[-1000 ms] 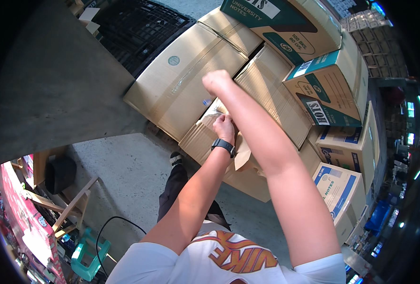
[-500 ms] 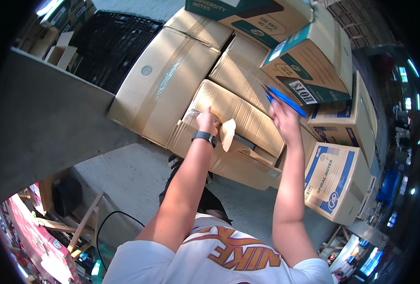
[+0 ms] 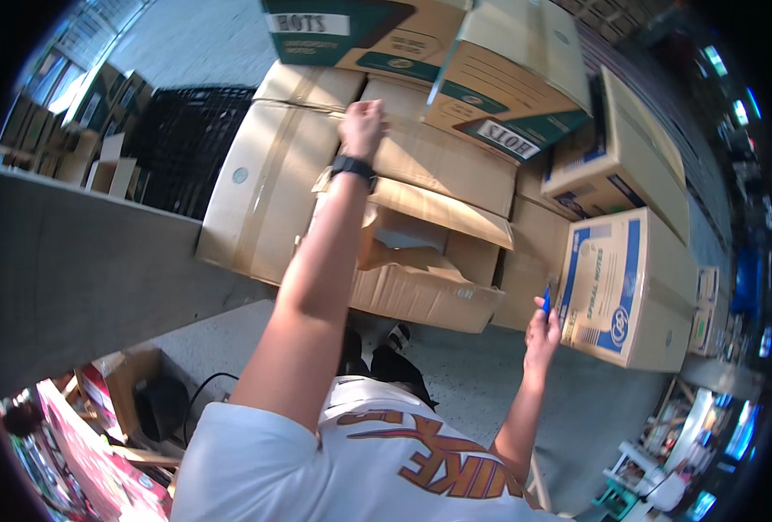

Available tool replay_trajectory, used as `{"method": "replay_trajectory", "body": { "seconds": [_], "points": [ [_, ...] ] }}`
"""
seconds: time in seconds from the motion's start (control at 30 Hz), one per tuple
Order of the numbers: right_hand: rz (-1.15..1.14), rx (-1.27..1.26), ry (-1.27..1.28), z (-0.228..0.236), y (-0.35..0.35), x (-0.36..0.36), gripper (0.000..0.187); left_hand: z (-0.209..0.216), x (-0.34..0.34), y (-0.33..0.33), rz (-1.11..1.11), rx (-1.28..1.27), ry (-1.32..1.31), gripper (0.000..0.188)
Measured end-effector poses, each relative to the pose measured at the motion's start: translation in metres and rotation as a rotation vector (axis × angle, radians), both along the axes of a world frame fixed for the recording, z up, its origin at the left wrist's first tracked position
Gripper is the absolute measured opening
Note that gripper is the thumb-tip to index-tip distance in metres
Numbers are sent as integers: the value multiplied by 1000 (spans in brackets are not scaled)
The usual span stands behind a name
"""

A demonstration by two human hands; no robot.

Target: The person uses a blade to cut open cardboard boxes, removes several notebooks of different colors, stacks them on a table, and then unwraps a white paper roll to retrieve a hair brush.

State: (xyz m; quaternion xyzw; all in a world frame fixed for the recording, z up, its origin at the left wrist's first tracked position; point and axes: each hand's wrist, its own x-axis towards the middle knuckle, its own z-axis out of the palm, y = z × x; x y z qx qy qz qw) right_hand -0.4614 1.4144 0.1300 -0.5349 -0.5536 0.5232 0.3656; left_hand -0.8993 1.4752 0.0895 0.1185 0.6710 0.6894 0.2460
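The left hand (image 3: 362,126) grips the raised flap of the opened brown carton (image 3: 421,261); the right hand (image 3: 543,335) closes around a blue cutter (image 3: 546,300) beside the blue-printed box (image 3: 617,287)

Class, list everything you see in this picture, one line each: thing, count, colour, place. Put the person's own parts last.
Opened carton: one, brown, middle of the stack, flaps up.
Closed cartons: several, brown, stacked around it.
Green-printed cartons: two, brown and green, top.
Blue-printed cartons: at least two, brown and blue, right.
Crate: one, black, upper left.
Floor: grey, below the stack.
Blue tool: one, in the right hand; its kind is unclear.
Watch: one, black, left wrist.
Left hand: on a closed carton's top.
Right hand: beside a blue-printed carton.
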Motion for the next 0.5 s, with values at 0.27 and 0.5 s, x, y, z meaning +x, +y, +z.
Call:
{"method": "replay_trajectory", "body": {
  "seconds": [0.27,0.5],
  "points": [
    [516,137,-77,-87,50,-53,28,-83,47,-192,-703,-770,936,25],
    [494,807,-508,-130,176,-125,44,-17,132,-287,-915,-897,1009,21]
  ]
}}
